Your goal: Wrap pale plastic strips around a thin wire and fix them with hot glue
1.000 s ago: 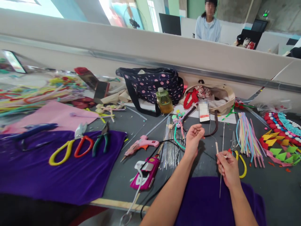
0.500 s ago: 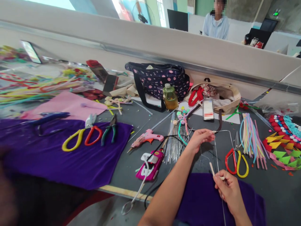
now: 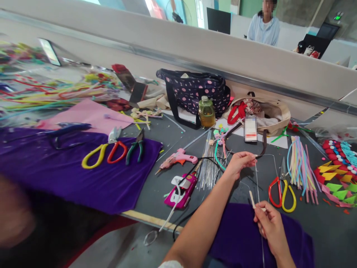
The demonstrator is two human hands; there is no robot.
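Observation:
Fingertips of my left hand (image 3: pixel 242 163) pinch the upper end of a thin silvery wire (image 3: pixel 257 182). Lower down, my right hand (image 3: pixel 268 219) grips the same wire between thumb and fingers. The wire is bent into an angular loop, and a loose end hangs below my right hand. A short cream-coloured wrapped piece (image 3: pixel 252 200) sticks up beside the right thumb; I cannot make out its material. Under both hands lie the grey table and a purple cloth (image 3: pixel 231 230). Scissors with one red and one yellow handle (image 3: pixel 288 199) rest just right of my right hand.
Left of my arm are a pink glue gun (image 3: pixel 178 158), a magenta power strip (image 3: pixel 182 199) and a bundle of wires (image 3: pixel 208 171). Pastel pipe cleaners (image 3: pixel 302 167) lie at right. Bags, a bottle (image 3: pixel 206 111) and more tools surround these. A co-worker's blurred arm (image 3: pixel 13 212) is at left.
The camera view has shifted slightly, so the table things appear further right. Both hands keep their hold on the wire, with almost no change in its shape.

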